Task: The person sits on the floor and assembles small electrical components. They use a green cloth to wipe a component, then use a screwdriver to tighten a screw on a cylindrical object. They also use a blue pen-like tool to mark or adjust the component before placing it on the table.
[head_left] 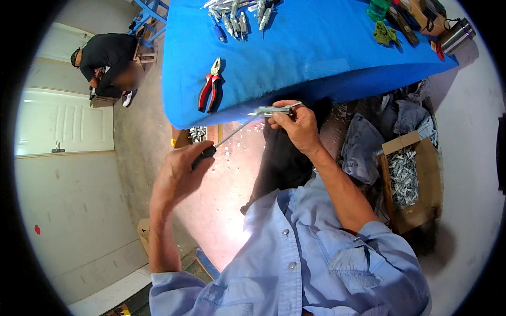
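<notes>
My left hand point(184, 171) is closed around the dark handle of a screwdriver point(235, 131), whose long shaft slants up to the right. Its tip meets the left end of a small silver metal part point(271, 110), which looks like a lock or latch mechanism. That part is pinched between the fingers and thumb of my right hand point(296, 124), just off the table's near edge. Red-and-black combination pliers point(212, 88) lie on the blue-covered table point(274, 63), up and to the left of the metal part.
Several similar metal parts point(232, 18) are heaped at the table's far side. A steel flask point(457, 36) and a green cloth point(386, 34) lie far right. Below right stands a cardboard box point(429, 184) of metal pieces. A seated person point(108, 60) is at far left.
</notes>
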`<control>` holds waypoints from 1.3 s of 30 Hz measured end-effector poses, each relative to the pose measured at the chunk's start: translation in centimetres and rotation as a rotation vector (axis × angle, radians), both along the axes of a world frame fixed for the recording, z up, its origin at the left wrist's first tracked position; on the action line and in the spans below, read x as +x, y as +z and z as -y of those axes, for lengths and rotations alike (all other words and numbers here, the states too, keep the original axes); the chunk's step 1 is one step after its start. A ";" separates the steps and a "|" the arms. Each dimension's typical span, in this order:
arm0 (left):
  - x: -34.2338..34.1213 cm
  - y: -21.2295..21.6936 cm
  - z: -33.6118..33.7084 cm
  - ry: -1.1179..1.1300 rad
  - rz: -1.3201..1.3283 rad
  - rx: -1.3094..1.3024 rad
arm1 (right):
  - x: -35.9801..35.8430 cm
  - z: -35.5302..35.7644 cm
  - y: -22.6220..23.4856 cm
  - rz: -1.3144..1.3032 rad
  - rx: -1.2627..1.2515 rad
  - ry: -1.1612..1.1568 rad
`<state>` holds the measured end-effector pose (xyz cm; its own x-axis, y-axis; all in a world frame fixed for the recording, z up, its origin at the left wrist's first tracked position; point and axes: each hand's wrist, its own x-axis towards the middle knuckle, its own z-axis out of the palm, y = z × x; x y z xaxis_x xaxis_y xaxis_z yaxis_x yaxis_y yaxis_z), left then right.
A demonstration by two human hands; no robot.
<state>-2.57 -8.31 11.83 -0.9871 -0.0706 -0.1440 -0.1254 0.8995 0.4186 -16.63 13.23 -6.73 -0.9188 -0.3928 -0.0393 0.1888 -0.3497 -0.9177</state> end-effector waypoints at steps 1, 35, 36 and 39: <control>0.6 -0.2 -0.2 -0.008 -0.051 -0.003 | -0.1 0.1 0.0 0.017 -0.025 -0.022; -8.7 -13.1 13.5 0.448 -0.475 0.070 | 0.1 -1.8 2.0 0.077 -0.087 0.076; -8.7 -13.1 13.6 0.444 -0.468 0.048 | 0.1 -1.7 2.2 0.061 -0.069 0.071; -8.6 -13.3 14.2 0.442 -0.462 0.051 | 0.3 -1.4 2.4 0.022 -0.034 0.053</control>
